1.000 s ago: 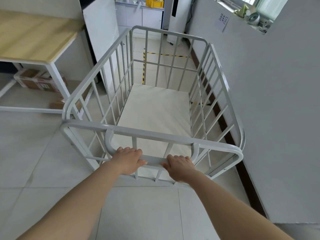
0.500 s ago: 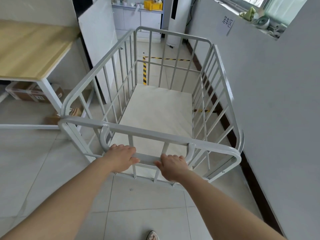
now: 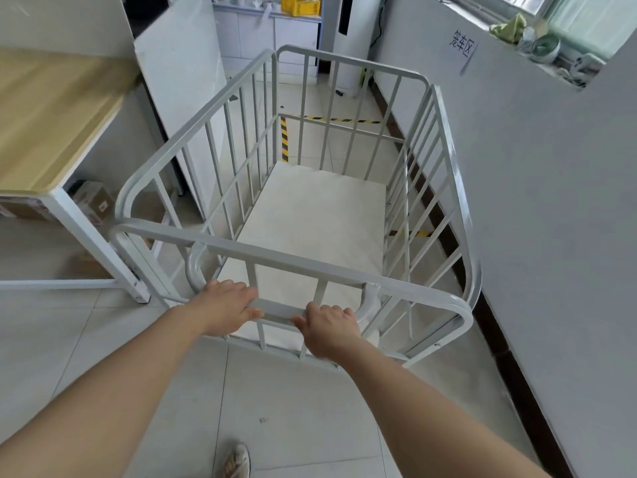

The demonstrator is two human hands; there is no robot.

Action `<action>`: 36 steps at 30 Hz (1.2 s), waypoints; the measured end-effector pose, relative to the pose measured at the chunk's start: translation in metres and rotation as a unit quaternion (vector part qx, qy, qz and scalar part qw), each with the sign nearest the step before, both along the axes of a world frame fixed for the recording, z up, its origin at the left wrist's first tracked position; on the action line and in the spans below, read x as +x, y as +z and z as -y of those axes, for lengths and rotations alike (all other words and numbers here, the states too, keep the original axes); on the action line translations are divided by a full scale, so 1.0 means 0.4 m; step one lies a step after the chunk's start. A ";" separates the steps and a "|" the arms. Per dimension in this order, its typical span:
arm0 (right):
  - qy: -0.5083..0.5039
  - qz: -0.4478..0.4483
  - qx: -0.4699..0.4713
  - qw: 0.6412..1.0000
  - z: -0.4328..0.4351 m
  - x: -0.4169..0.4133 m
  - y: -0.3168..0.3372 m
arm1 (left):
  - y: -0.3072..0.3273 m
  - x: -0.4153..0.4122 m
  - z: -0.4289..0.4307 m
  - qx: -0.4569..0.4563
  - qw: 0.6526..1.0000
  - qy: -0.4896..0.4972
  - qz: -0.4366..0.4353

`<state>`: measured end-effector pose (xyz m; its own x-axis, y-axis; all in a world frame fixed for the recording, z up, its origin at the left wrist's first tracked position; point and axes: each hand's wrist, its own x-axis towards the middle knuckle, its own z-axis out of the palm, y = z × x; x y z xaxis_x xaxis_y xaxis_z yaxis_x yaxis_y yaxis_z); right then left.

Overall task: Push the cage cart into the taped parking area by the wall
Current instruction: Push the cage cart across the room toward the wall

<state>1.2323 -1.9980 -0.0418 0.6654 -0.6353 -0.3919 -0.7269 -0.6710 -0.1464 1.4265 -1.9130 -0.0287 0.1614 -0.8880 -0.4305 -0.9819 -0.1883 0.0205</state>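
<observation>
Cart position: cage cart [image 3: 320, 215] stands on the tiled floor, its right side running just beside the wall [image 3: 537, 208]; its front end is near the yellow-black floor tape [image 3: 283, 139], which I see through the bars. A short strip of tape [image 3: 410, 233] also shows at the right side near the baseboard.
Grip, left: my left hand [image 3: 225, 307] is curled over the low handle bar [image 3: 279, 310], fingers wrapped on top.
Grip, right: my right hand [image 3: 329, 327] is clenched around the same bar, just beside the left, thumb under.
Load: cage is empty, only a pale deck board [image 3: 317, 215] inside; I judge it light for its bulk.
Handling: welded steel tube, rigid, not fragile; painted bar looks smooth, so I would hold firmly. Wheels are hidden; swivel behaviour unknown.
Hold point: centre handle suits straight pushing; hands wider apart would steer better.
Risk: right rail could scrape the wall; table leg [image 3: 100, 248] sits close on the left.
</observation>
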 end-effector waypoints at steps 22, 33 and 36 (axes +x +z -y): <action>-0.059 -0.016 0.023 0.998 0.357 0.360 0.025 | -0.011 0.384 0.403 0.014 0.998 -0.046 -0.038; -0.062 -0.017 0.022 0.998 0.579 0.472 0.017 | -0.005 0.493 0.628 0.014 0.998 -0.052 -0.020; -0.061 -0.016 0.019 0.998 0.651 0.494 0.021 | -0.007 0.515 0.699 0.013 0.999 -0.049 -0.017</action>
<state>1.4300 -2.2586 -0.0336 0.5710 -0.6945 -0.4377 -0.8073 -0.5718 -0.1459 1.6323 -2.1926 -0.0315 0.0591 -0.8874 -0.4572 -0.9944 -0.0926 0.0513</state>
